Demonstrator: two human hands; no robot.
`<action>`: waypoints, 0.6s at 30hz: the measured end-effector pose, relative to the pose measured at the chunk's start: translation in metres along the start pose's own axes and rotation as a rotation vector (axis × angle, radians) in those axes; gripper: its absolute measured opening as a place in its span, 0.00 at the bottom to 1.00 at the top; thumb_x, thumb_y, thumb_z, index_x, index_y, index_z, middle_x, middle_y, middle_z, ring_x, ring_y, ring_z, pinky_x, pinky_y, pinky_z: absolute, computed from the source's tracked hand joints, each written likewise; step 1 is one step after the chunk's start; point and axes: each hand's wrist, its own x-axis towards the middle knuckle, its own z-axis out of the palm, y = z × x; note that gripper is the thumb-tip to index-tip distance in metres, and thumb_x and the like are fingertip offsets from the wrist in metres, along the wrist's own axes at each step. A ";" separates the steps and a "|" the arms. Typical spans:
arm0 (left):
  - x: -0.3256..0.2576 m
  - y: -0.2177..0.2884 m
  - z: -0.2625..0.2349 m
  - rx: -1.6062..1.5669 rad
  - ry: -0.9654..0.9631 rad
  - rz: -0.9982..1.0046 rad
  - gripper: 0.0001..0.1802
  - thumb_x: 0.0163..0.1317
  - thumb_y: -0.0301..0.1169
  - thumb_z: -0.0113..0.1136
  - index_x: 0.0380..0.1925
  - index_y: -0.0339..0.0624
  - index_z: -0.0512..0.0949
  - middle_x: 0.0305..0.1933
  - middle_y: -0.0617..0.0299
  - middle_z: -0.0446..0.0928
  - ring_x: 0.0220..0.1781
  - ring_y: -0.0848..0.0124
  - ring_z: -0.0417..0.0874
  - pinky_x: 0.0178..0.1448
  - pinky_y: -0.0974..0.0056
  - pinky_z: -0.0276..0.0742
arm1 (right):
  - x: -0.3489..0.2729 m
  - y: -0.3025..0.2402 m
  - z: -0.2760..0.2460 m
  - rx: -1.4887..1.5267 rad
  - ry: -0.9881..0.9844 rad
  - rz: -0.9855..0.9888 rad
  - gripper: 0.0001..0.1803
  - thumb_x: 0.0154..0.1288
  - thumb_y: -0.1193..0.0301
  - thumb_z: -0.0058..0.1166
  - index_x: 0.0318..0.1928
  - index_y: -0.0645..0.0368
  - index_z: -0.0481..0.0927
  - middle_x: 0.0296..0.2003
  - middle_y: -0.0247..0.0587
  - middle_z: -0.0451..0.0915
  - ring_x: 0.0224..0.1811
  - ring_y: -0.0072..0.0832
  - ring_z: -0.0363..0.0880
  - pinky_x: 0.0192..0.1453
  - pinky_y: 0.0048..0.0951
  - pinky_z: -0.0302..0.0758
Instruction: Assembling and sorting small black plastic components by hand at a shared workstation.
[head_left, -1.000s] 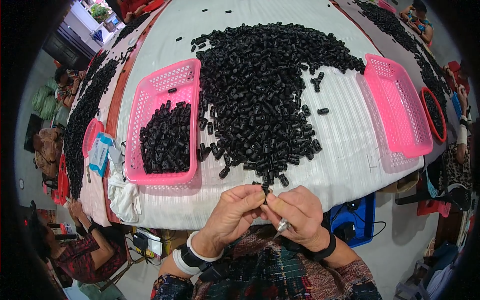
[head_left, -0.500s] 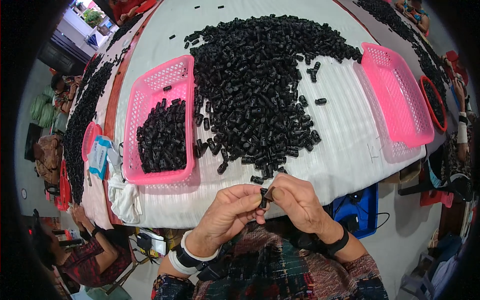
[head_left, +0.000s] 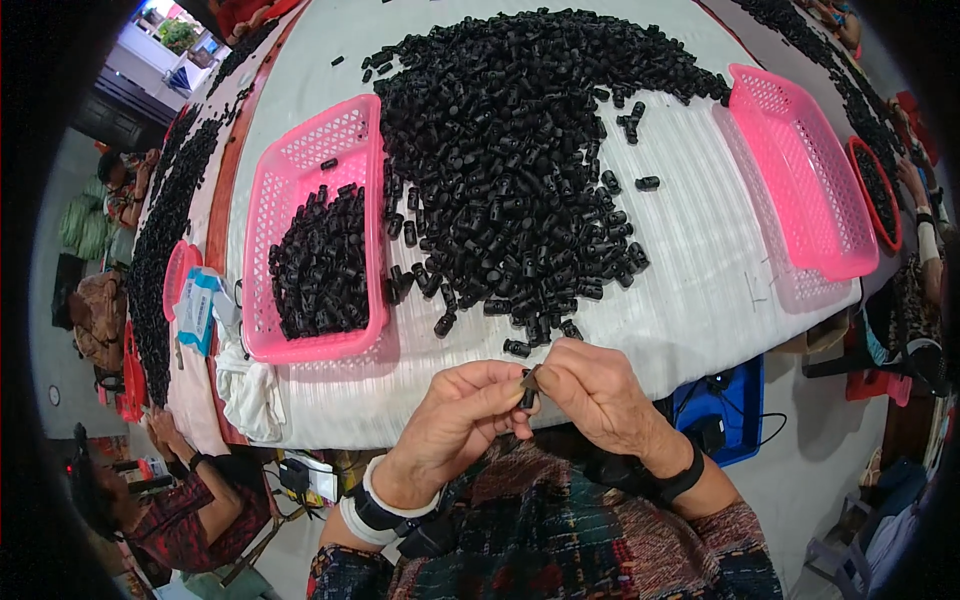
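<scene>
Pinched between the thumb and fingers of my left hand [head_left: 450, 408] is a small black plastic cord lock [head_left: 528, 398], just over the table's near edge. My right hand [head_left: 600, 395] grips a small flat, grey-brown blade-like piece [head_left: 533, 377] between thumb and forefinger, held against the cord lock's upper end. Fingers hide most of both items. Beyond my hands spreads a large heap of black cord locks [head_left: 510, 160], a few lying loose at its near end. To the left, a pink basket [head_left: 310, 347] holds many more cord locks [head_left: 320, 265].
A second pink basket [head_left: 800, 170] stands at the right table edge. White cloth [head_left: 250, 400] and a blue-white packet [head_left: 197, 312] lie at left. A blue bin [head_left: 735, 425] sits below the table. Other people work at side tables; a person's hands [head_left: 168, 432] rest at lower left.
The view has tilted slightly, so the table sits a little higher. The right hand's flat piece has turned against the cord lock; both hands keep their grip.
</scene>
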 end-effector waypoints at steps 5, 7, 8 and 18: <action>0.006 -0.004 -0.005 -0.024 0.030 -0.004 0.09 0.60 0.26 0.55 0.37 0.31 0.75 0.31 0.57 0.78 0.29 0.72 0.78 0.35 0.69 0.78 | -0.002 0.007 0.001 -0.014 -0.055 0.037 0.11 0.65 0.71 0.46 0.28 0.64 0.73 0.20 0.41 0.69 0.20 0.34 0.69 0.23 0.29 0.66; 0.009 -0.006 -0.008 -0.020 0.047 -0.002 0.09 0.60 0.26 0.55 0.37 0.31 0.75 0.31 0.57 0.77 0.29 0.72 0.78 0.34 0.69 0.78 | -0.004 0.015 0.003 0.014 -0.068 0.030 0.11 0.64 0.70 0.47 0.28 0.64 0.73 0.20 0.42 0.69 0.20 0.34 0.69 0.23 0.28 0.66; 0.011 -0.007 -0.010 -0.033 0.059 0.006 0.09 0.60 0.26 0.55 0.37 0.31 0.75 0.31 0.57 0.77 0.29 0.73 0.78 0.34 0.69 0.78 | -0.006 0.017 0.003 0.040 -0.081 0.022 0.11 0.64 0.69 0.48 0.28 0.64 0.73 0.20 0.42 0.69 0.20 0.34 0.70 0.23 0.28 0.66; 0.011 -0.007 -0.004 -0.086 0.023 0.003 0.10 0.63 0.30 0.52 0.39 0.33 0.75 0.31 0.58 0.77 0.32 0.72 0.78 0.39 0.69 0.74 | -0.003 0.004 0.020 -0.520 0.359 -0.459 0.19 0.47 0.72 0.61 0.42 0.65 0.76 0.24 0.39 0.72 0.20 0.30 0.69 0.20 0.28 0.65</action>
